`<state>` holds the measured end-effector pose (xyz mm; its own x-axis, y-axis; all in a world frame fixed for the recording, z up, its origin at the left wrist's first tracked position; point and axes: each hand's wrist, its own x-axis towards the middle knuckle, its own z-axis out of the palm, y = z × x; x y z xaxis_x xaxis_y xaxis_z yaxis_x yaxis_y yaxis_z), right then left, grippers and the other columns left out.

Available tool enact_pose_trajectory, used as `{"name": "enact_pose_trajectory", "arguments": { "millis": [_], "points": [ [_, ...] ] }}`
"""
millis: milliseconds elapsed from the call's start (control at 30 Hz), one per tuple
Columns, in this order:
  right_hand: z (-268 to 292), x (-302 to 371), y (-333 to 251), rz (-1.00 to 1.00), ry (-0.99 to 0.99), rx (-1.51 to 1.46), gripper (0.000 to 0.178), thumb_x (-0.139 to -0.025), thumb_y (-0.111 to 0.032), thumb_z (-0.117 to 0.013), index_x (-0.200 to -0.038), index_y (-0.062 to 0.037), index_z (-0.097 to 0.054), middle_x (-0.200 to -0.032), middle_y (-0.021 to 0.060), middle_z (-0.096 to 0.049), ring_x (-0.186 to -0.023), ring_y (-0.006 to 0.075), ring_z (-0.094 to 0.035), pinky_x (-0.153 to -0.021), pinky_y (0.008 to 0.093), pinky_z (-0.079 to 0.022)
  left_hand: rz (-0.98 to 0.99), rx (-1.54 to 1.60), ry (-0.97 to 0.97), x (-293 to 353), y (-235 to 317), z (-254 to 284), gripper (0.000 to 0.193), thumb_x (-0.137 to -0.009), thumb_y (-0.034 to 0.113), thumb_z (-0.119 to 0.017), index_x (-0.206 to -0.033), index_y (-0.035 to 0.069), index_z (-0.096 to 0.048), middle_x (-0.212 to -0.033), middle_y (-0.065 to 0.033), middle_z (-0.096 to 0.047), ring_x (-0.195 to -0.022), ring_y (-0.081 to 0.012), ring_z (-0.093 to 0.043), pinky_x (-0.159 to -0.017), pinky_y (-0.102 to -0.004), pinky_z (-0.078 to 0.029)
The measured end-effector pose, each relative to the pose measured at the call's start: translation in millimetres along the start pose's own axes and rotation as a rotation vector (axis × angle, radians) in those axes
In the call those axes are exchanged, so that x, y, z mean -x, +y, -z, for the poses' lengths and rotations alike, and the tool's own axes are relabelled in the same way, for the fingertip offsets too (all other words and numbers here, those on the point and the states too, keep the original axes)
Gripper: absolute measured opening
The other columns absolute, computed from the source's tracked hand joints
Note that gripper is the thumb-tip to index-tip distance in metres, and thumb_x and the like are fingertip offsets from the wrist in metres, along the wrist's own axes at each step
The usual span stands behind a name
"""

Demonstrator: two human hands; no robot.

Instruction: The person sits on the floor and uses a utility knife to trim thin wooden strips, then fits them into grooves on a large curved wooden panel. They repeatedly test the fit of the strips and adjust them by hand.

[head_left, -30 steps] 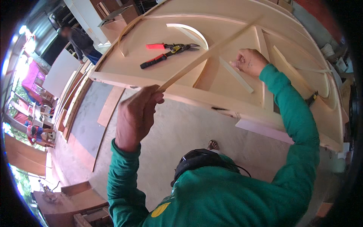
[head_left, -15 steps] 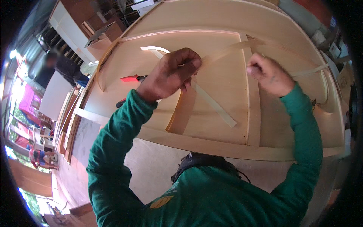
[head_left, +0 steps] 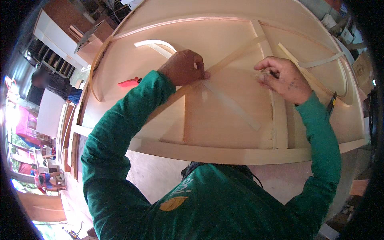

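Observation:
My left hand [head_left: 185,69] is closed, its thumb and fingers pinching a long, thin, pale strip [head_left: 236,54] that looks like wood edging. The strip slants from beside my left forearm up toward the wooden crosspiece. Right of it, apart from the strip, my right hand [head_left: 286,80] is curled, thumb and fingers close together; what it holds, if anything, I cannot make out. Beneath both hands is a large pale wooden panel [head_left: 228,116] with raised framing. Another flat pale strip [head_left: 234,106] lies on it below my left hand. A curved white strip [head_left: 154,42] lies behind that hand.
A red-handled tool [head_left: 130,82] lies left of my left forearm, partly hidden. A black and yellow tool [head_left: 332,103] is beside my right forearm, near several curved strips [head_left: 322,61]. Another person [head_left: 60,84] stands at the far left. Cardboard boxes [head_left: 94,38] stand behind.
The strip at my left hand now stretches straighter across the panel. My right hand's fingers have loosened somewhat from a fist. The whole view has shifted a little.

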<state>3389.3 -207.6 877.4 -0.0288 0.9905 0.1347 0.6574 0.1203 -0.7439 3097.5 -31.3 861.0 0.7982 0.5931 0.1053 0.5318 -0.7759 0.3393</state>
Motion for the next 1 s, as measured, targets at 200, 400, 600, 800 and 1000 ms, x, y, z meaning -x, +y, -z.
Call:
{"name": "enact_pose_trajectory", "arguments": {
  "millis": [200, 400, 600, 800, 1000],
  "points": [
    [-53.0, -49.2, 0.1, 0.177, 0.043, 0.132, 0.021, -0.096, -0.017, -0.075, -0.111, -0.0033, -0.078, -0.104, 0.0177, -0.079, -0.097, 0.0324, -0.078, -0.085, 0.0412, -0.061, 0.016, 0.095, 0.139, 10.5, 2.5, -9.9, 0.026, -0.087, 0.029, -0.085, -0.082, 0.005, -0.078, -0.076, -0.017, -0.074, -0.07, -0.031, -0.074, -0.068, -0.0428, -0.059],
    [-79.6, -78.2, 2.2, 0.317, 0.129, 0.153, 0.017, -0.094, -0.014, -0.074, -0.106, -0.0019, -0.075, -0.098, 0.0188, -0.078, -0.089, 0.0329, -0.077, -0.081, 0.0412, -0.061, -0.057, 0.069, 0.244, 23.5, 1.7, -18.7, 0.024, -0.09, 0.029, -0.083, -0.091, 0.005, -0.082, -0.084, -0.0187, -0.076, -0.075, -0.034, -0.075, -0.07, -0.0443, -0.059],
    [-85.2, -84.0, 6.4, 0.311, 0.16, 0.139, 0.018, -0.094, -0.014, -0.073, -0.104, 0.0, -0.07, -0.094, 0.0206, -0.076, -0.085, 0.0336, -0.076, -0.079, 0.0419, -0.06, -0.105, 0.096, 0.254, 24.6, -0.7, -16.2, 0.024, -0.091, 0.028, -0.083, -0.094, 0.004, -0.082, -0.086, -0.0195, -0.074, -0.076, -0.0343, -0.074, -0.07, -0.0445, -0.059],
    [-88.8, -84.2, 3.8, 0.383, 0.073, 0.151, 0.019, -0.095, -0.014, -0.072, -0.107, -0.0001, -0.066, -0.095, 0.0221, -0.074, -0.086, 0.037, -0.076, -0.079, 0.045, -0.06, -0.045, 0.031, 0.206, 23.4, 1.8, -15.9, 0.022, -0.089, 0.028, -0.083, -0.09, 0.007, -0.081, -0.085, -0.0167, -0.074, -0.08, -0.0363, -0.074, -0.074, -0.0469, -0.059],
    [-87.4, -86.5, 4.2, 0.313, 0.075, 0.144, 0.019, -0.095, -0.014, -0.071, -0.108, -0.0011, -0.064, -0.095, 0.0238, -0.073, -0.09, 0.043, -0.074, -0.079, 0.0481, -0.059, -0.044, 0.009, 0.246, 23.8, 4.3, -16.5, 0.024, -0.09, 0.031, -0.082, -0.089, 0.007, -0.081, -0.086, -0.0155, -0.072, -0.081, -0.0362, -0.072, -0.074, -0.0477, -0.059]
  ]
}}
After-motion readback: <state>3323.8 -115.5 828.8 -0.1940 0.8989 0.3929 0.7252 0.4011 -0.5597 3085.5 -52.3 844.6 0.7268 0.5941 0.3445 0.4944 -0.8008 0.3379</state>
